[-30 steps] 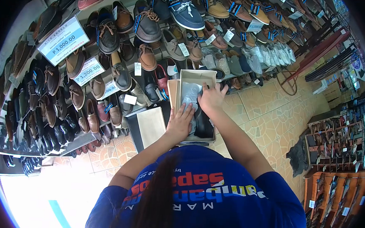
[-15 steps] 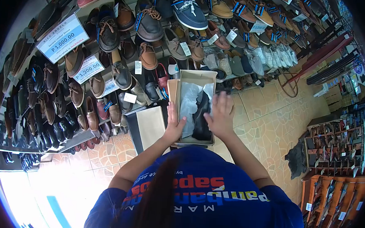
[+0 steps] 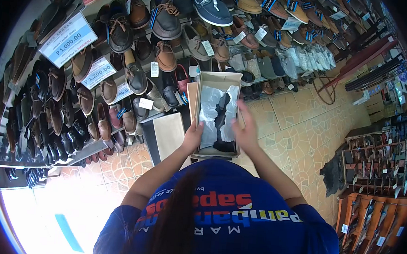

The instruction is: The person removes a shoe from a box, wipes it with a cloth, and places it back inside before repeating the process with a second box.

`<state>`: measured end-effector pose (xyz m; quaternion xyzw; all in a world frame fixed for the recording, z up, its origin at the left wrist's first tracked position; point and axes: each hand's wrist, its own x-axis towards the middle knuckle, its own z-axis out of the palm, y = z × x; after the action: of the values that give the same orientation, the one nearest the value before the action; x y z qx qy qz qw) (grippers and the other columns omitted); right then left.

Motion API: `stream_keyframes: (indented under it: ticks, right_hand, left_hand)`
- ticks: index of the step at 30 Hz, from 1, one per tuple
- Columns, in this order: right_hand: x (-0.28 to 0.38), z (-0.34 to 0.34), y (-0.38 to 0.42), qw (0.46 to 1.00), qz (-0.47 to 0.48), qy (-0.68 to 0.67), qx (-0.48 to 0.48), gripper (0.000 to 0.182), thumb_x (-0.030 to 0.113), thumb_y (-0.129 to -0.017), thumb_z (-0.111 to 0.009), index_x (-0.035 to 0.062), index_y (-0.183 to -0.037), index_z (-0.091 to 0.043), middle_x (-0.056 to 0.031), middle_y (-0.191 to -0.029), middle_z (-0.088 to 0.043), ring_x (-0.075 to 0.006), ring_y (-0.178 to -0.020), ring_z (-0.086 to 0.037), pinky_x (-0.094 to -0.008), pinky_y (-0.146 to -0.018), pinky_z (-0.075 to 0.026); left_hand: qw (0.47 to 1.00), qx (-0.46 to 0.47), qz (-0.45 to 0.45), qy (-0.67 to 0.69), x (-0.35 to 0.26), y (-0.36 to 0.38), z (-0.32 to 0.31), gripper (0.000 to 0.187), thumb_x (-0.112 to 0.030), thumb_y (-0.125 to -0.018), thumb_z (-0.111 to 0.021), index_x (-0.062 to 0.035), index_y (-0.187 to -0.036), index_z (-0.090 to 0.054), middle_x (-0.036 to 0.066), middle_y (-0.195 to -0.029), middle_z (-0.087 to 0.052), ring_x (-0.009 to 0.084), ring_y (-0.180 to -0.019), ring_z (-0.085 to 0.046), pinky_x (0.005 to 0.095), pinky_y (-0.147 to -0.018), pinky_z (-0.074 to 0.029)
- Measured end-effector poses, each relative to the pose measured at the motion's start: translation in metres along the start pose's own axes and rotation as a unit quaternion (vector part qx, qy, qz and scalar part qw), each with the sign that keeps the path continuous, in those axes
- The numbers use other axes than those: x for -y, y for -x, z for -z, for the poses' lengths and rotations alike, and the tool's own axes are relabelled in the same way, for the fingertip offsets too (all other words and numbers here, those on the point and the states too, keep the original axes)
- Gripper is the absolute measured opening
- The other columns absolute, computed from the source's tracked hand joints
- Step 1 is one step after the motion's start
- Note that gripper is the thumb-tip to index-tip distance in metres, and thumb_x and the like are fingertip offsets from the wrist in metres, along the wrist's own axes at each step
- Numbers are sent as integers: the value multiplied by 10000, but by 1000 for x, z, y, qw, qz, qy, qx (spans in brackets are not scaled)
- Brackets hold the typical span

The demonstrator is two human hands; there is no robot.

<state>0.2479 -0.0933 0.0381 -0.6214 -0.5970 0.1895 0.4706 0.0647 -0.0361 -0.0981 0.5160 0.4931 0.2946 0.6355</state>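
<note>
An open cardboard shoe box [image 3: 216,153] sits in front of me, its long sides running away from my body. Inside are crumpled white tissue paper [image 3: 210,113] and a black shoe [image 3: 220,118], partly covered by the paper on both sides. My left hand [image 3: 193,136] grips the box's left wall, thumb at the rim and the other fingers mostly hidden. On the right side, my right hand [image 3: 246,130] has its fingers stretched out along the wall, slightly blurred. Its thumb reaches over the rim to the tissue.
Shelves crowded with shoes [image 3: 165,56] rise ahead and to the left, with price signs [image 3: 69,39]. A flat beige panel [image 3: 167,133] lies left of the box. Tiled floor [image 3: 291,132] stretches right, toward racks of belts [image 3: 369,230] and small goods.
White tissue on the right now folds over part of the black shoe. My right hand has come down beside the box wall, and my left hand has slid lower and closed on its side.
</note>
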Motion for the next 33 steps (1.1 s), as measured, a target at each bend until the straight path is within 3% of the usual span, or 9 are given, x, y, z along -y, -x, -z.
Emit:
stream_keyframes:
  ticks: [2, 5, 8, 14, 17, 20, 23, 29, 33]
  right_hand:
    - [-47, 0, -1, 988, -52, -107, -96, 470, 200, -846, -544, -4, -1254, -430, -213, -1214, -501, -289, -1110, -504, -347, -928, -383]
    - [-115, 0, 19, 948, -316, -28, 35, 465, 276, -869, -517, -20, -1224, -463, -202, -1158, -541, -271, -1066, -531, -324, -896, -400]
    - [-114, -17, 40, 905, -392, -146, 80, 500, 358, -900, -470, -15, -1233, -449, -128, -1047, -585, -200, -960, -541, -316, -817, -425]
    - [-103, -25, 51, 956, -287, 27, 52, 439, 330, -897, -473, -34, -1136, -523, -195, -1026, -594, -281, -928, -587, -357, -746, -465]
    - [-100, -16, 46, 956, -254, 82, 118, 402, 289, -869, -511, -45, -1091, -539, -244, -1011, -579, -332, -877, -604, -372, -756, -468]
    - [-92, -20, 43, 974, -171, 147, 21, 358, 241, -815, -562, -44, -1031, -547, -249, -924, -589, -369, -823, -599, -394, -739, -468]
    - [-72, -20, 44, 968, -156, 190, 46, 293, 184, -783, -566, -34, -977, -539, -241, -828, -593, -387, -757, -596, -427, -695, -464]
    - [-73, 29, 16, 951, -240, 164, -102, 316, 133, -757, -541, -3, -1037, -484, -224, -735, -591, -369, -718, -600, -455, -662, -460]
    - [2, 78, -15, 941, -222, 226, -116, 462, 152, -749, -569, 15, -1173, -446, -208, -748, -598, -358, -731, -605, -442, -678, -472]
  left_hand:
    - [999, -21, 43, 13, -25, 9, 3, 474, -375, -945, -391, -23, -1260, -417, 71, -953, -563, 134, -829, -510, 277, -760, -426]
    - [989, -57, 41, 129, -37, 14, 7, 381, -327, -957, -380, -28, -1156, -505, 18, -899, -542, 95, -791, -469, 267, -742, -413]
    - [979, -40, 36, 195, -30, 9, 21, 340, -304, -955, -403, -37, -1141, -502, 39, -998, -572, 144, -915, -541, 309, -829, -436]
    - [971, -18, 7, 238, -64, 21, 47, 356, -290, -959, -394, -19, -1168, -491, 44, -990, -563, 125, -919, -512, 295, -821, -418]
    - [970, -34, -22, 241, -71, 19, 62, 309, -281, -963, -377, -34, -1104, -499, 47, -974, -572, 133, -867, -549, 293, -780, -448]
    - [967, -63, -52, 242, -78, 28, 76, 293, -280, -969, -352, -50, -1058, -511, 45, -890, -585, 130, -783, -581, 279, -704, -481]
    - [964, -78, -53, 247, -82, 35, 87, 299, -272, -969, -354, -40, -1068, -514, 42, -902, -583, 124, -799, -575, 268, -718, -475]
    - [970, -119, -39, 207, -67, 37, 81, 302, -270, -954, -415, -11, -1031, -549, 7, -908, -569, 88, -842, -513, 257, -761, -421]
    - [968, -96, 2, 231, -53, 27, 43, 304, -284, -957, -403, -44, -1088, -534, 31, -924, -580, 111, -829, -528, 276, -747, -443]
